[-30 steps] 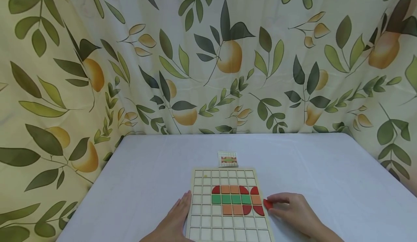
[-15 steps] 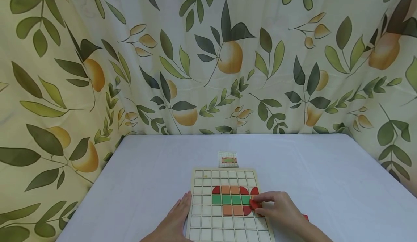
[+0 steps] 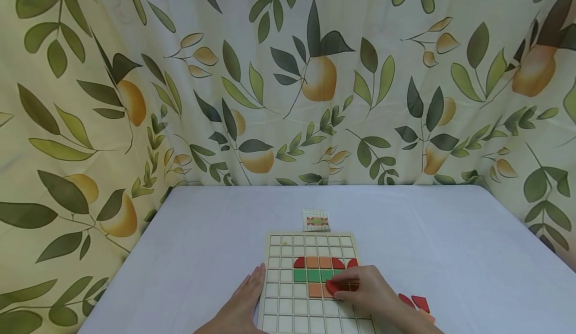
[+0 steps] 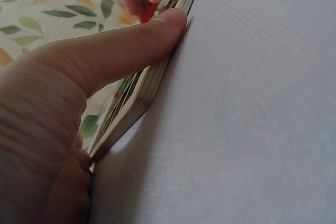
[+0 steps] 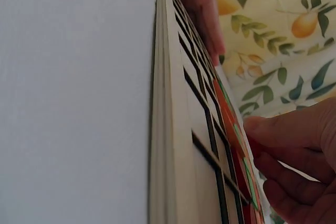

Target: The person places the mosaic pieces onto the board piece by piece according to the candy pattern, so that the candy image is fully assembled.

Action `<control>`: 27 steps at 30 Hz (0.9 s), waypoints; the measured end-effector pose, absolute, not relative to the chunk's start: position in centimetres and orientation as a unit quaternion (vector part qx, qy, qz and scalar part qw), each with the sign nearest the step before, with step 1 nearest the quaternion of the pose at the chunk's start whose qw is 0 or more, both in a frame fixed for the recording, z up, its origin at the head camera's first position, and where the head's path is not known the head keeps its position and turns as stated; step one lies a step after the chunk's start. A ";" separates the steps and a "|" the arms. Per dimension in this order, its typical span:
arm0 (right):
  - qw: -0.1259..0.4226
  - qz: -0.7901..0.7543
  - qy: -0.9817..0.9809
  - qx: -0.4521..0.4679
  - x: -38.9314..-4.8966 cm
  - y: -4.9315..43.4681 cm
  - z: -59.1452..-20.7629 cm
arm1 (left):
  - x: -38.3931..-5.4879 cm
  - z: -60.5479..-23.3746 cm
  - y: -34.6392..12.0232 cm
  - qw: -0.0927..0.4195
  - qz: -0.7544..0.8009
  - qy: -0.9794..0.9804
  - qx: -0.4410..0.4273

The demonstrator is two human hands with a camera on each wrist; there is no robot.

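Observation:
A pale wooden grid board (image 3: 293,306) lies in the middle of the table's near side. My left hand (image 3: 238,301) rests along its left edge with straight fingers; in the left wrist view the thumb (image 4: 131,45) lies on the board's edge. Over the grid's right half, my right hand (image 3: 366,289) pinches a red curved-edged tile (image 3: 332,287) between thumb and fingers, just left of the board's right columns. A row of green square tiles (image 3: 313,275) sits in the grid, with orange tiles (image 3: 318,262) above and below. Red rounded tiles (image 3: 299,262) flank them. My right hand hides several cells.
Behind the board lies a small card (image 3: 316,220) printed with a coloured grid pattern. Loose red tiles (image 3: 420,303) and an orange tile (image 3: 427,316) lie on the white-covered table (image 3: 216,224), right of the board. A fruit-patterned curtain (image 3: 288,74) hangs behind.
My right hand has carried the red tile leftward from beside the board to over the grid. Loose tiles it had hidden now show on the right. The left hand has stayed in place.

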State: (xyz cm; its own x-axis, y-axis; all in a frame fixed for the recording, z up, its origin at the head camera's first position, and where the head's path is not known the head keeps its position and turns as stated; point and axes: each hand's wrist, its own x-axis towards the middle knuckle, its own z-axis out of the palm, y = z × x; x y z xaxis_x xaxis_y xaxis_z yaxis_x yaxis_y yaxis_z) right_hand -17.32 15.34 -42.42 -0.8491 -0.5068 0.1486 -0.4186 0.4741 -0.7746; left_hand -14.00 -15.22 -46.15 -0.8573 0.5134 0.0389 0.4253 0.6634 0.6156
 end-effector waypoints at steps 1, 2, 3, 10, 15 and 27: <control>0.050 -0.434 0.857 -0.272 -17.3 15.1 -42.4 | -14.0 -46.2 -15.2 0.070 0.321 0.908 0.258; 0.047 -0.430 0.859 -0.273 -17.3 14.9 -42.3 | -14.0 -46.2 -15.3 0.069 0.323 0.908 0.259; 0.045 -0.427 0.861 -0.275 -17.3 14.7 -42.3 | -14.0 -46.3 -15.3 0.069 0.326 0.906 0.260; 0.032 -0.429 0.850 -0.303 -17.3 13.4 -42.6 | -14.0 -46.3 -15.4 0.057 0.322 0.904 0.277; 0.024 -0.425 0.843 -0.330 -17.3 12.3 -42.8 | -14.1 -46.1 -15.5 0.060 0.323 0.902 0.280; 0.050 -0.440 0.831 -0.335 -17.4 10.7 -43.0 | -14.0 -46.2 -15.4 0.047 0.310 0.906 0.284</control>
